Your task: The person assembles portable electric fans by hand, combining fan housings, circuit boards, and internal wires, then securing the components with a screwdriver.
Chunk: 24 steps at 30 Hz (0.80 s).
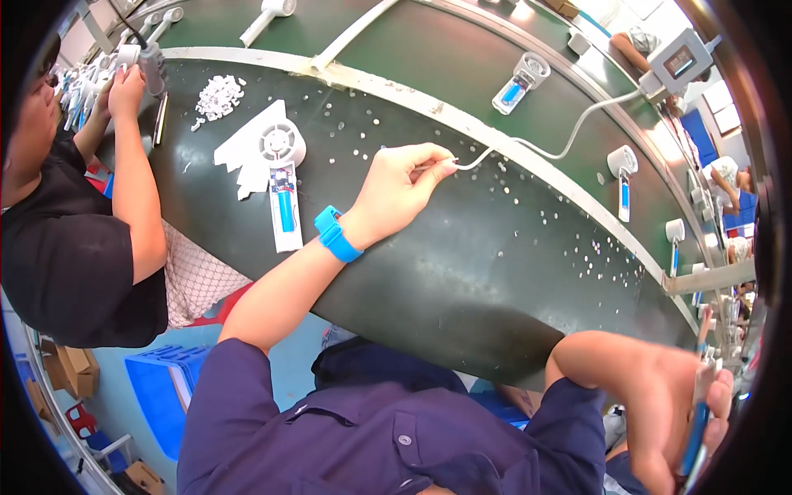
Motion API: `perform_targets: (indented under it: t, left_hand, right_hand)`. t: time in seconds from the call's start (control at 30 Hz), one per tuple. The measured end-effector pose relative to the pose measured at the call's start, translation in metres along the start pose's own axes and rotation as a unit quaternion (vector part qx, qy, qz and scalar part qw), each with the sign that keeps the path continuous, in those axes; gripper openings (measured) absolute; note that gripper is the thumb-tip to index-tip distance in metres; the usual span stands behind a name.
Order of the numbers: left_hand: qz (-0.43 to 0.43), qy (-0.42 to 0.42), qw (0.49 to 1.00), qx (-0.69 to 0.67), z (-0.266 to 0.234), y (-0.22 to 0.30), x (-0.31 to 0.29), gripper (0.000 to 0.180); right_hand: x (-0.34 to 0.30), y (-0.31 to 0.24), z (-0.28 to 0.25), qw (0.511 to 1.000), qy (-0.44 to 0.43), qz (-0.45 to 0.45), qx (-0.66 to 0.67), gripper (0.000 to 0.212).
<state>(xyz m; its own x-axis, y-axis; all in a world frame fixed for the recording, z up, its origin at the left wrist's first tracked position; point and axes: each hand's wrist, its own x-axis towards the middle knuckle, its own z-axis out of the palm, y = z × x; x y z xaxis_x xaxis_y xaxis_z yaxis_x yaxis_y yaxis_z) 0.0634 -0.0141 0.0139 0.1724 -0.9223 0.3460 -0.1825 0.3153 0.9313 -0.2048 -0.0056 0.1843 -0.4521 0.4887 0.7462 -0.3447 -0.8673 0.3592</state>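
Observation:
My left hand [396, 190], with a blue band on its wrist, pinches the end of a white cable [569, 150] above the dark green work table [429, 272]. The cable runs to a small white meter with a screen [681, 63] at the upper right. At the lower right edge, my right hand [660, 396] is wrapped around a handheld fan [700, 412]; white casing and a blue strip show, seen edge-on and partly hidden. Left of my left hand lies another handheld fan [285, 202], its handle uncovered over a blue battery and circuit board.
White paper scraps [247, 148] lie under that fan, near a pile of small white parts [219, 97]. Tiny pale bits dot the table. Beyond a pale rail [462, 124], more fans [521, 82] lie on a green belt. A co-worker [74, 239] sits at left.

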Motion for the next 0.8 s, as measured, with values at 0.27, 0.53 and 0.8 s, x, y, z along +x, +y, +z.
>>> perform_targets:
  t: [0.27,0.53,0.8]
  left_hand:
    - [-0.032,-0.022,0.999,0.005,-0.002,-0.001,-0.003,0.012]
    - [-0.038,-0.017,0.999,-0.019,0.0,-0.002,-0.008,0.012]
    - [-0.05,-0.028,0.997,-0.046,0.006,-0.002,-0.006,0.012]
  right_hand:
    - [0.023,0.004,-0.026,0.992,-0.113,0.027,-0.045,0.047]
    - [-0.012,0.028,-0.014,0.805,-0.181,0.565,0.018,0.033]
    - [-0.038,0.025,0.009,0.886,-0.284,0.366,-0.014,0.057]
